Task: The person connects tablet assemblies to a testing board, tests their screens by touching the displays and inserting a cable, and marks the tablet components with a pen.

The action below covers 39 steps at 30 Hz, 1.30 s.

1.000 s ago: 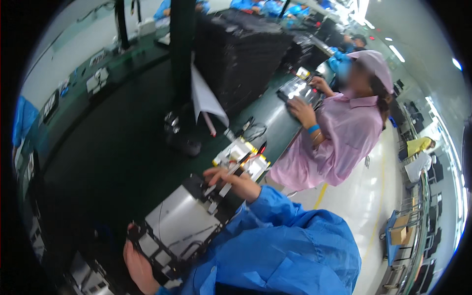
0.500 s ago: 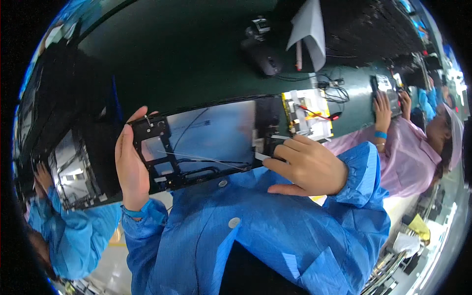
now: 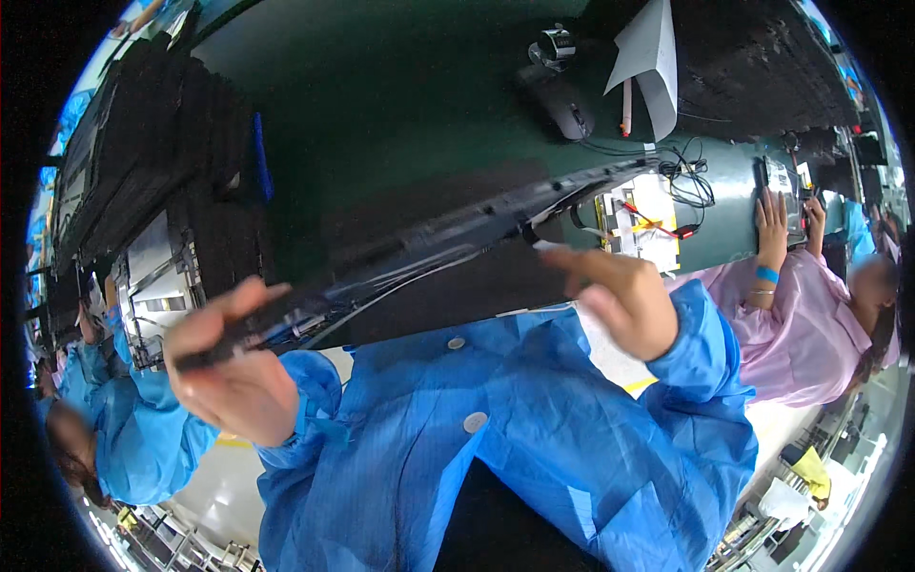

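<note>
My left hand (image 3: 238, 372) is closed round the left end of a flat black device frame (image 3: 429, 234), thumb on one side and fingers on the other. The frame is tipped up on edge, so its face shows only as a thin slanted strip. Thin pale wires (image 3: 381, 291) run along its lower side. At its right part a short black strip with a white tab (image 3: 551, 246) sticks out. My right hand (image 3: 624, 291), somewhat blurred, has its fingertips closed at that tab.
A black mat (image 3: 448, 305) lies under the frame on the dark green table (image 3: 381, 105). Beyond are a mouse (image 3: 562, 107), a folded white sheet (image 3: 648, 67), coiled cable (image 3: 688, 176) and a white-yellow board with red leads (image 3: 643, 224). Co-workers sit at left and in pink (image 3: 772, 324) at right.
The frame has turned from facing up to standing on edge, its left end lowered and its right end raised. My right hand has moved right and up along with the tab.
</note>
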{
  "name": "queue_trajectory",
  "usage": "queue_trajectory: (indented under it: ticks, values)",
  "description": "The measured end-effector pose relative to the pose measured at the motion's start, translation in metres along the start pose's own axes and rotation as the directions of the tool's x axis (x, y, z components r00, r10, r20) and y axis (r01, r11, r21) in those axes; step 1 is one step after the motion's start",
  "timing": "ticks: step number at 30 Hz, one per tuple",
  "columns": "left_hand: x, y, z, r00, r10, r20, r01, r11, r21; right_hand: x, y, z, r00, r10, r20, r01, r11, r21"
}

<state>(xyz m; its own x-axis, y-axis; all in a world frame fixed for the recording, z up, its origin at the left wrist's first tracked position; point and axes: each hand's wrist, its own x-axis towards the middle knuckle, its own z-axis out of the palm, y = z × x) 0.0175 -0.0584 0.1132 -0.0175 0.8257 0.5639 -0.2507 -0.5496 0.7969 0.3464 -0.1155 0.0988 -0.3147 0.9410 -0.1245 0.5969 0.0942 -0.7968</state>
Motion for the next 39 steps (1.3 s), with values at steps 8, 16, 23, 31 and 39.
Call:
queue_trajectory:
  ticks: [8, 16, 23, 31, 39]
  values:
    - [0.026, 0.033, 0.017, 0.539, 0.376, 0.754, -0.399, 0.902, -0.164, 0.002, 0.029, 0.015, 0.951, 0.122, 0.284, -0.196, -0.47, 0.861]
    - [-0.01, -0.016, -0.01, 0.556, 0.422, 0.716, -0.797, 0.514, 0.317, -0.013, 0.047, 0.033, 0.787, 0.617, -0.026, 0.002, 0.038, 0.999]
    - [-0.056, -0.056, -0.067, 0.513, -0.19, 0.837, -0.798, 0.253, 0.547, 0.017, 0.055, 0.034, 0.907, 0.364, -0.21, -0.127, 0.714, 0.689]
    - [-0.006, -0.035, 0.034, 0.653, -0.449, 0.61, -0.486, 0.37, 0.792, 0.009, 0.064, 0.05, 0.862, 0.364, -0.353, -0.017, 0.717, 0.697]
    - [-0.01, -0.101, 0.169, 0.513, -0.424, 0.746, -0.581, 0.467, 0.666, -0.011, 0.069, 0.064, 0.92, 0.315, -0.232, 0.045, 0.504, 0.862]
